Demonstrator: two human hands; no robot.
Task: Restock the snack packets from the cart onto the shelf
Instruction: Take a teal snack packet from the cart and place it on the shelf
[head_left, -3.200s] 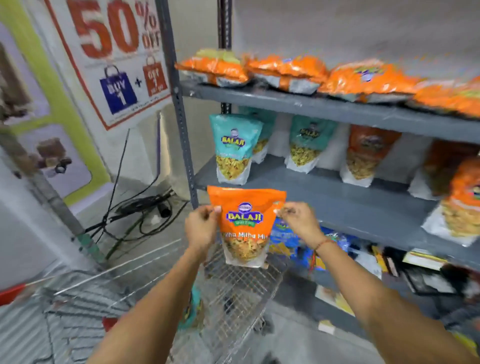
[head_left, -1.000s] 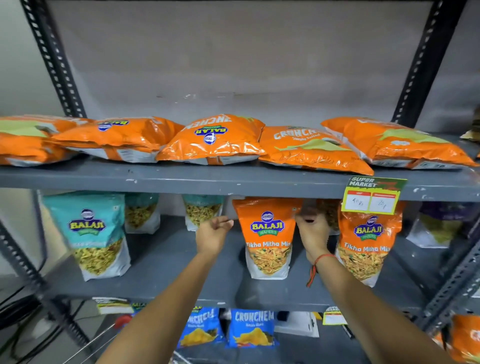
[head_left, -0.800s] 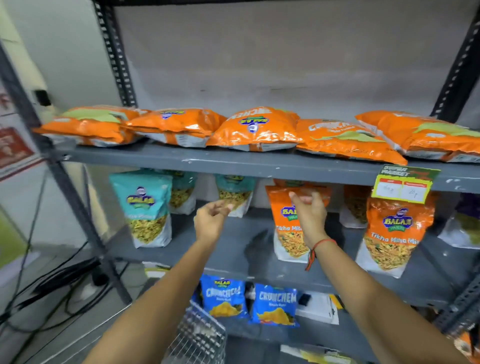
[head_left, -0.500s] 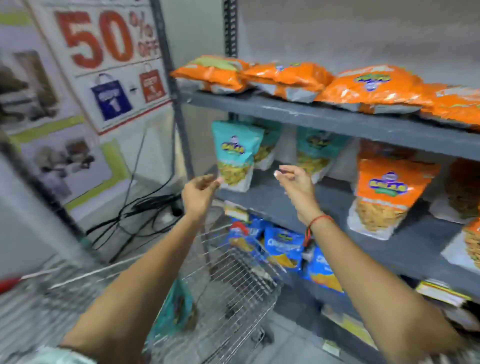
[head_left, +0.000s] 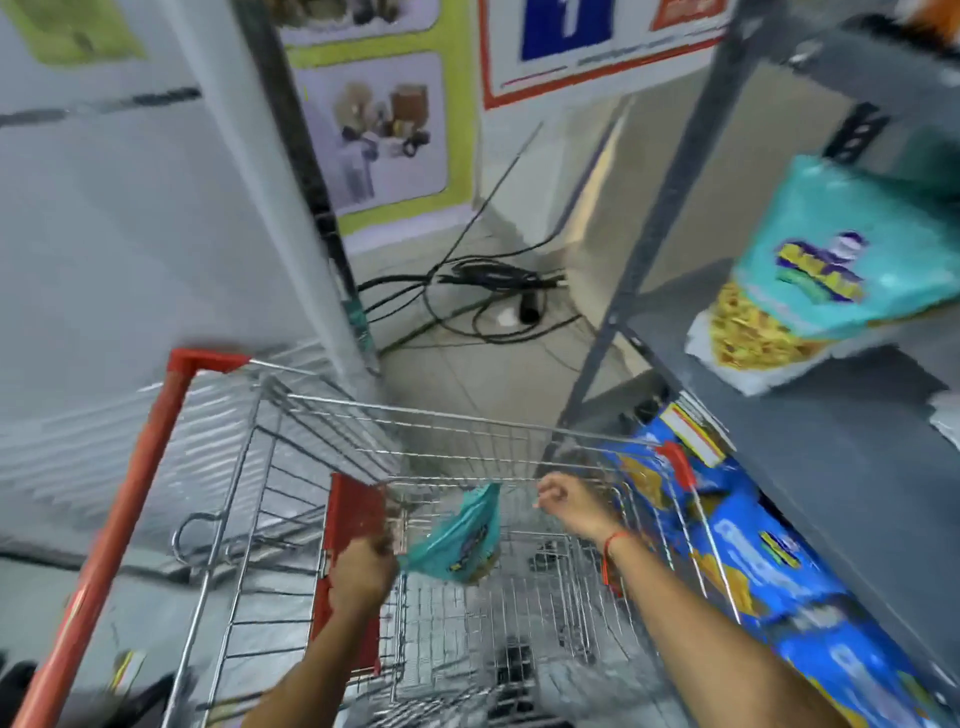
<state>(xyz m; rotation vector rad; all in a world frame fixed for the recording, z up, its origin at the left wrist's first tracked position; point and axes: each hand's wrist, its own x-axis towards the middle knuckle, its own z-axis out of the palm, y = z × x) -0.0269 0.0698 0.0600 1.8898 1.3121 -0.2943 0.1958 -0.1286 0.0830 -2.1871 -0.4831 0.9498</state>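
Note:
I look down into a wire shopping cart (head_left: 467, 419). A teal snack packet (head_left: 457, 540) hangs inside it, and my left hand (head_left: 363, 569) is closed on the packet's left edge. My right hand (head_left: 563, 501) hovers just right of the packet's top corner with fingers loosely curled, holding nothing. The grey metal shelf (head_left: 831, 467) runs along the right. On it stands another teal packet (head_left: 810, 291). The view is blurred by motion.
Blue snack packets (head_left: 753, 561) line the lower shelf level beside the cart. The cart's red handle bar (head_left: 119, 519) is at the left and a red flap (head_left: 353, 512) sits inside. Black cables (head_left: 493, 291) lie on the floor beyond, by a poster wall.
The orange packet was set on the shelf and let go. My view swung down to the cart, both hands dropped into it, and my left hand took hold of a teal packet.

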